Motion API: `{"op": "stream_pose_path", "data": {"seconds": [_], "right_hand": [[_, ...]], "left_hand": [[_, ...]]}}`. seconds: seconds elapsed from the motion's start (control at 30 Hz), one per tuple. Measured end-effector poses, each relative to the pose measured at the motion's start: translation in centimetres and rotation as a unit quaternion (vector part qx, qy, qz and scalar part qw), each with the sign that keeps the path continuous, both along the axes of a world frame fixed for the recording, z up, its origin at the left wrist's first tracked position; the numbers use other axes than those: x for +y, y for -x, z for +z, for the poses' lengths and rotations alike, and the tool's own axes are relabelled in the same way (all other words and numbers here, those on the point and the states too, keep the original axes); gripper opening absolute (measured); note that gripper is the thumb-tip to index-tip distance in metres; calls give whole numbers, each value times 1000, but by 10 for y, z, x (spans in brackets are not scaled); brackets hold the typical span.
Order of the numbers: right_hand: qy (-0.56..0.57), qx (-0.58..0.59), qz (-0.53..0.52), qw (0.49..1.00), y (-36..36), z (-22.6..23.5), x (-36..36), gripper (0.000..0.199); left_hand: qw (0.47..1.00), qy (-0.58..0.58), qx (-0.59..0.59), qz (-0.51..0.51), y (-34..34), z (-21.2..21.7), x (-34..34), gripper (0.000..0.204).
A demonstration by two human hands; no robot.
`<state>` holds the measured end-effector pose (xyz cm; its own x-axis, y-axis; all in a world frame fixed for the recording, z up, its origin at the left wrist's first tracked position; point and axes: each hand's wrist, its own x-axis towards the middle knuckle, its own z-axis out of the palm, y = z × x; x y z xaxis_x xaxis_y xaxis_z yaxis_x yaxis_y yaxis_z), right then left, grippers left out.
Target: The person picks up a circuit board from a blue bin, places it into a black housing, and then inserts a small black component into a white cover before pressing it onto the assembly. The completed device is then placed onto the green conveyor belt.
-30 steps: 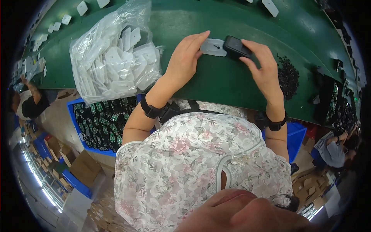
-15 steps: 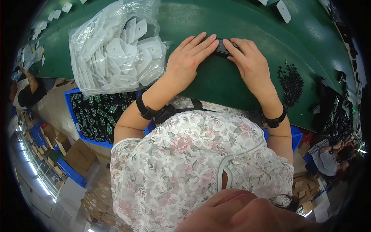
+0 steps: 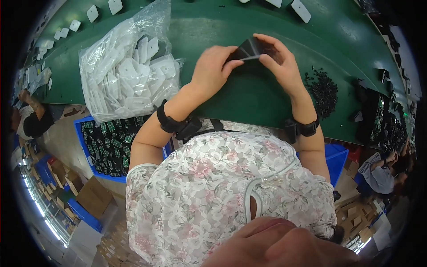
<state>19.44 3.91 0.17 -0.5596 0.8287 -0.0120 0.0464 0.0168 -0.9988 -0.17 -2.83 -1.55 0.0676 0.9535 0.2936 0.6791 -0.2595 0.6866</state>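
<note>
Looks from here like the left hand (image 3: 210, 69) and right hand (image 3: 283, 66) are pinching that dark case (image 3: 250, 49) between them, tilted over the green counter (image 3: 251, 98), probably for steadiness.

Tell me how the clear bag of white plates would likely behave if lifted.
The bag would likely sag and crumple, since its thin film is visibly creased. It may feel fairly heavy, as many white plates are heaped inside. Those plates could slide about, lying loose at mixed angles.
</note>
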Motion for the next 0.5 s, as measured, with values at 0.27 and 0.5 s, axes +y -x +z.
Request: {"op": "stream_pose_path", "data": {"seconds": [0.27,0.5], "right_hand": [[33,111,-147,982,-15,7,1,44],[-139,-81,-269,950,-122,2,104,34]], "left_hand": [[868,248,-419,-95,-23,-4,14,40],[997,-14,-49,50,32,29,-19,14]]}}
